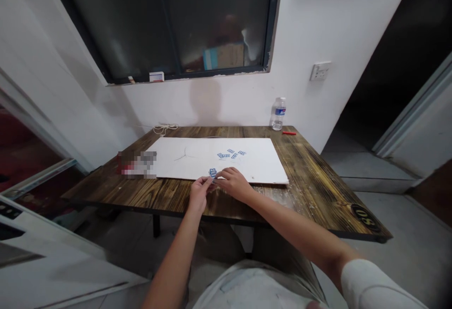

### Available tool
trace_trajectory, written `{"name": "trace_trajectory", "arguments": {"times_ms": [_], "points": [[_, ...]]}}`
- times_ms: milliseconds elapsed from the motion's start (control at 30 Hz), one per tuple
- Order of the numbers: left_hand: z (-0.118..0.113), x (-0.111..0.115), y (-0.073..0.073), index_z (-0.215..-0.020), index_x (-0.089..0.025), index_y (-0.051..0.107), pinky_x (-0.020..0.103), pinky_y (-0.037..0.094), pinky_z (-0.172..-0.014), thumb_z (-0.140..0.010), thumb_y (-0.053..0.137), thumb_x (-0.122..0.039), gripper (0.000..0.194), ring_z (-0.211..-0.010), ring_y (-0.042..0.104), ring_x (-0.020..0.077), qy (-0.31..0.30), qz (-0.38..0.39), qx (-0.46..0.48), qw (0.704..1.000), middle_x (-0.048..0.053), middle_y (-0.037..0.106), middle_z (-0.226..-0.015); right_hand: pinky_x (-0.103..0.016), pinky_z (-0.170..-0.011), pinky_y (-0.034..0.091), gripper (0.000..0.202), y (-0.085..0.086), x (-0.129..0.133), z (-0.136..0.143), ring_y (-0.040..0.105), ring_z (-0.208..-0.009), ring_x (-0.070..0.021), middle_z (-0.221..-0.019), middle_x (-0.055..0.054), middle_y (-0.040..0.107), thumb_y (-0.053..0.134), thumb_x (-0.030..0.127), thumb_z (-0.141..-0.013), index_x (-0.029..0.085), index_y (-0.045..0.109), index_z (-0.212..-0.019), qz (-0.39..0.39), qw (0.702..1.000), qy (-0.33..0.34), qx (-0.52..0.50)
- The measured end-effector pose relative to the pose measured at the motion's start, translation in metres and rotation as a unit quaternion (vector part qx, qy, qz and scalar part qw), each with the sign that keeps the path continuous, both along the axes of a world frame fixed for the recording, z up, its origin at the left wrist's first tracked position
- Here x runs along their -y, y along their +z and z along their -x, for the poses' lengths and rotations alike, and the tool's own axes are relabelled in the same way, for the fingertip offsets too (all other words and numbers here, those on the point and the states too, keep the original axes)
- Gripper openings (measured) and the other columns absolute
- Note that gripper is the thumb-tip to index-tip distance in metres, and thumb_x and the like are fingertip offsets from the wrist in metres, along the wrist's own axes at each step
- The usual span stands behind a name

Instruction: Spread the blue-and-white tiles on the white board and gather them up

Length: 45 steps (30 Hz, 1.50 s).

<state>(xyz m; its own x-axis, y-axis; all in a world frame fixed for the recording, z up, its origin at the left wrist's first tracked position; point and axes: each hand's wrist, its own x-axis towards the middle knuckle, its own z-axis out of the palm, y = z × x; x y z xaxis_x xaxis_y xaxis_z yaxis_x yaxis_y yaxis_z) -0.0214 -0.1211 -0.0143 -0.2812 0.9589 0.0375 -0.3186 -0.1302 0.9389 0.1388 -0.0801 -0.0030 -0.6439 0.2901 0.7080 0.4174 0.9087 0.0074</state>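
Observation:
Both hands meet at the near edge of a white board. Small blue-and-white slotted pieces show just above my fingertips; whether they are one piece or a few overlapping ones is hard to make out. My left hand pinches from the left, thumb and fingers pressed together. From the right, my right hand reaches in with curled fingers, its tips closed at the same blue-and-white piece. Several similar loose blue pieces lie on the board farther back, right of its middle.
The board rests on a dark wooden table. At the back right stand a plastic water bottle and a red stick-like object. A white cord lies at the back left. A blurred-out item overlaps the board's left end.

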Motion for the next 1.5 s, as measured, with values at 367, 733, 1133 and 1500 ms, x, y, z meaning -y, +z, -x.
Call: {"name": "trace_trajectory", "arguments": {"times_ms": [367, 733, 1133, 1500], "points": [[-0.001, -0.002, -0.001, -0.069, -0.012, 0.063, 0.020, 0.047, -0.051, -0.045, 0.087, -0.038, 0.043, -0.049, 0.060, 0.0104, 0.016, 0.011, 0.016, 1.000, 0.000, 0.065, -0.059, -0.038, -0.093, 0.042, 0.028, 0.010, -0.069, -0.046, 0.056, -0.108, -0.0222, -0.116, -0.011, 0.066, 0.053, 0.021, -0.091, 0.016, 0.061, -0.118, 0.091, 0.988, -0.094, 0.079], [0.001, -0.003, -0.005, -0.071, -0.012, 0.063, 0.018, 0.045, -0.050, -0.045, 0.087, -0.039, 0.044, -0.049, 0.061, 0.0097, 0.019, 0.018, 0.004, 1.000, -0.001, 0.065, -0.059, -0.028, -0.082, 0.044, 0.034, 0.015, -0.109, -0.079, 0.064, -0.097, -0.0220, -0.109, -0.014, 0.068, 0.046, 0.022, -0.091, 0.015, 0.059, -0.122, 0.182, 0.910, -0.197, 0.318], [-0.001, -0.002, -0.001, -0.069, -0.012, 0.063, 0.019, 0.047, -0.051, -0.044, 0.088, -0.038, 0.043, -0.049, 0.060, 0.0098, 0.024, 0.019, 0.009, 0.999, -0.001, 0.065, -0.059, -0.030, -0.073, 0.040, 0.021, 0.001, -0.113, -0.076, 0.064, -0.083, -0.0225, -0.092, -0.014, 0.070, 0.049, 0.015, -0.087, 0.010, 0.065, -0.101, 0.075, 0.928, -0.163, 0.325], [0.002, -0.002, -0.005, -0.071, -0.012, 0.063, 0.018, 0.045, -0.050, -0.047, 0.086, -0.039, 0.043, -0.050, 0.061, 0.0099, 0.019, 0.017, 0.000, 1.000, -0.001, 0.065, -0.059, -0.027, -0.072, 0.037, 0.023, 0.011, -0.114, -0.078, 0.063, -0.084, -0.0192, -0.096, -0.011, 0.069, 0.047, 0.018, -0.092, 0.016, 0.067, -0.103, 0.098, 0.935, -0.137, 0.311]]}}
